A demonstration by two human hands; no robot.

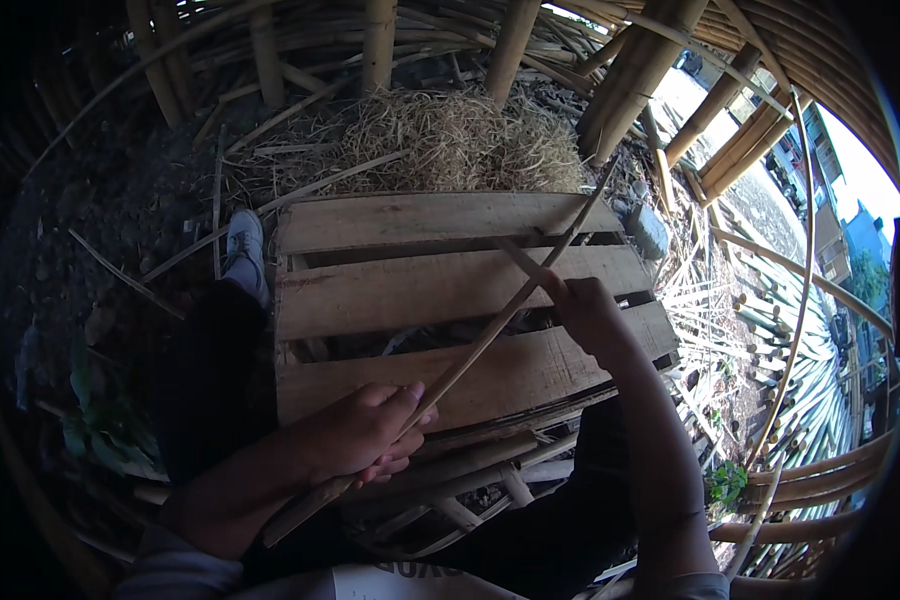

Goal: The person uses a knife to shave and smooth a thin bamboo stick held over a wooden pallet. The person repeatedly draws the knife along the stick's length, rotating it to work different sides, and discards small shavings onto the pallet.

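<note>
A long, narrow bamboo strip (pixel 472 352) slants from my lap at lower left up to the far right, across a slatted wooden bench top (pixel 400 297). My left hand (pixel 378 432) is closed round its lower part, near the bench's front edge. Over the bench's right side, my right hand (pixel 582 308) grips a knife; its handle is hidden in the fist. The knife's blade (pixel 519 259) points up and left and crosses the strip just beyond the hand. Whether the edge cuts into the strip cannot be made out.
Behind the bench lies a heap of pale shavings (pixel 450 140) among upright bamboo posts (pixel 378 45). A grey block (pixel 649 232) stands off the bench's right corner. Several cut bamboo poles (pixel 815 370) lie at right. My shoe (pixel 245 238) is left of the bench.
</note>
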